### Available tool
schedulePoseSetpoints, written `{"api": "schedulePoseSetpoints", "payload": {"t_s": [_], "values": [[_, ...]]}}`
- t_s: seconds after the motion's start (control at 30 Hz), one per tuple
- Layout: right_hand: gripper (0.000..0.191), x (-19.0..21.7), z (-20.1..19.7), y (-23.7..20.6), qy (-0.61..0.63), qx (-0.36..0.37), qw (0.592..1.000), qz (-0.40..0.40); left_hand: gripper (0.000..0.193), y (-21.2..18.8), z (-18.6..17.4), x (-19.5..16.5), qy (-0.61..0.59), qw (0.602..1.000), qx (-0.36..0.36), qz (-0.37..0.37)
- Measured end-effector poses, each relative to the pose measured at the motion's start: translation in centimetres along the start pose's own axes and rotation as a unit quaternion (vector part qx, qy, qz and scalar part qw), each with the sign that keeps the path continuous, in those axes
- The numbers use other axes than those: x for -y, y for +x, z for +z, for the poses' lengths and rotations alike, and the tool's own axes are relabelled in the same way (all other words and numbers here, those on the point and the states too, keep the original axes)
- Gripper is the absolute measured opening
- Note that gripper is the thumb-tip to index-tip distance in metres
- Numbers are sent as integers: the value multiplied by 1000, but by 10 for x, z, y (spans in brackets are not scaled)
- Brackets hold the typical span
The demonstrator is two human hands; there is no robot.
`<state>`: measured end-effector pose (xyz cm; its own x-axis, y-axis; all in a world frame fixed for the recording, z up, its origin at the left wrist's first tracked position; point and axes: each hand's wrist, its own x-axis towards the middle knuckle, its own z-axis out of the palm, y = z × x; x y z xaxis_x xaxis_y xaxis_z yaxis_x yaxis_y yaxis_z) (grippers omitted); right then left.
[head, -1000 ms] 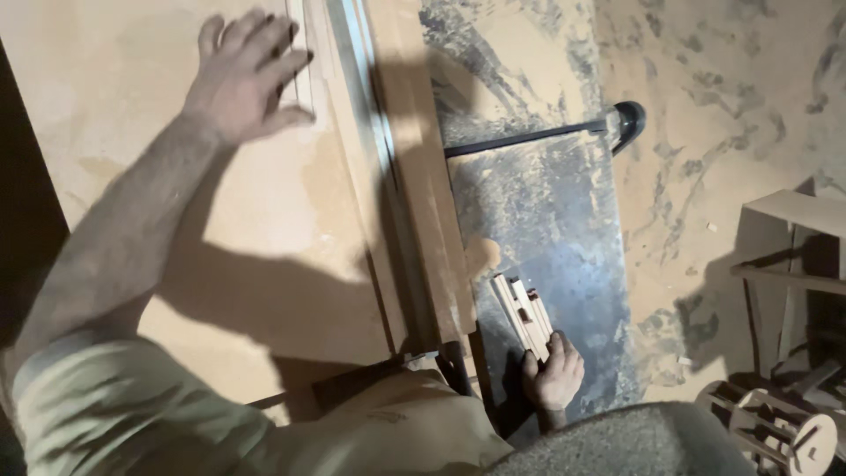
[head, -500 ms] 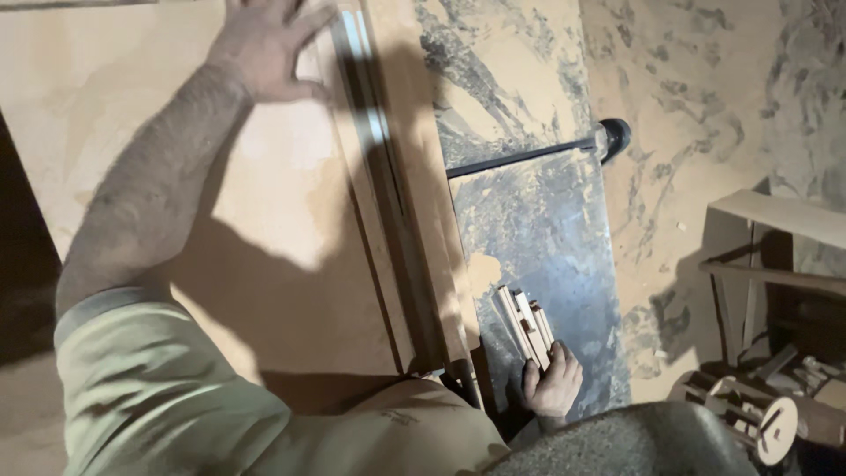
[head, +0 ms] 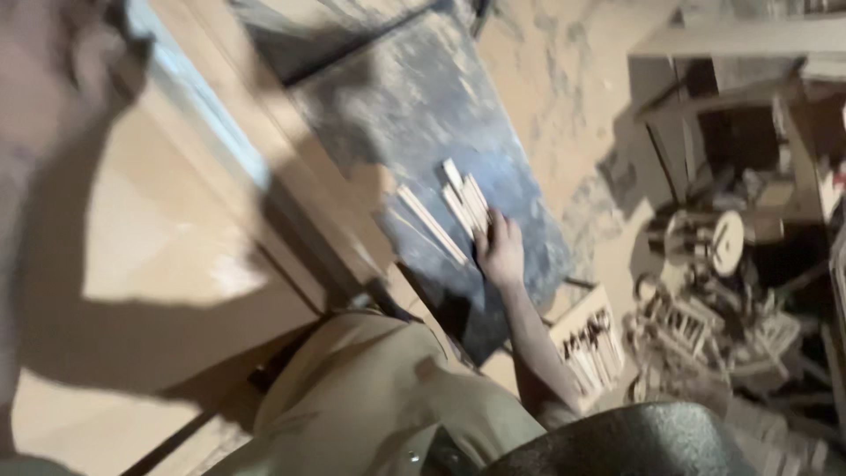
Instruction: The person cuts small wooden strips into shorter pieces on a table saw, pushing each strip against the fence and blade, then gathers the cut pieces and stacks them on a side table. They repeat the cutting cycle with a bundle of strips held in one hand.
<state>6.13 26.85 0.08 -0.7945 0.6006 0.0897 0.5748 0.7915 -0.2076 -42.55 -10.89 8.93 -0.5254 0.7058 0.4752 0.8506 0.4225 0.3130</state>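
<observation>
Moved: since half a second ago the view has swung, so the right hand (head: 500, 251) now sits near centre and the left hand (head: 40, 70) is a blur at 10 o'clock.
Right hand: closed on the near ends of the wooden strips (head: 458, 207), fingers curled over them.
Wooden strips: pale, thin, straight sticks, a small bundle fanning toward 11 o'clock, one longer stick lying apart beside them.
Place: strips rest on the dusty grey-blue slab (head: 414, 123), just at 12 o'clock of the right hand.
Left hand: too blurred, cannot tell whether it is open or gripping.
Nearby: tan wooden board (head: 150, 264) at 9 o'clock; box of sticks (head: 589, 345) at 5 o'clock.
</observation>
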Motion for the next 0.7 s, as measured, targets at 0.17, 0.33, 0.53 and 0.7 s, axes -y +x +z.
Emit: {"api": "schedulePoseSetpoints", "payload": {"t_s": [0.17, 0.33, 0.53, 0.7], "values": [[52, -20, -3, 13, 4, -44, 999, 0, 18, -11, 71, -165, -43, 982, 34, 183], [68, -31, -9, 1, 5, -44, 997, -67, 39, -53, 185, -290, -243, 950, 168, 103], [60, -74, -10, -39, -16, -85, 994, -74, 36, -51, 264, -354, 91, 914, 322, 230], [53, -106, -7, -82, -35, -130, 990, -51, 20, -49, 245, -353, -85, 984, 130, 93]]}}
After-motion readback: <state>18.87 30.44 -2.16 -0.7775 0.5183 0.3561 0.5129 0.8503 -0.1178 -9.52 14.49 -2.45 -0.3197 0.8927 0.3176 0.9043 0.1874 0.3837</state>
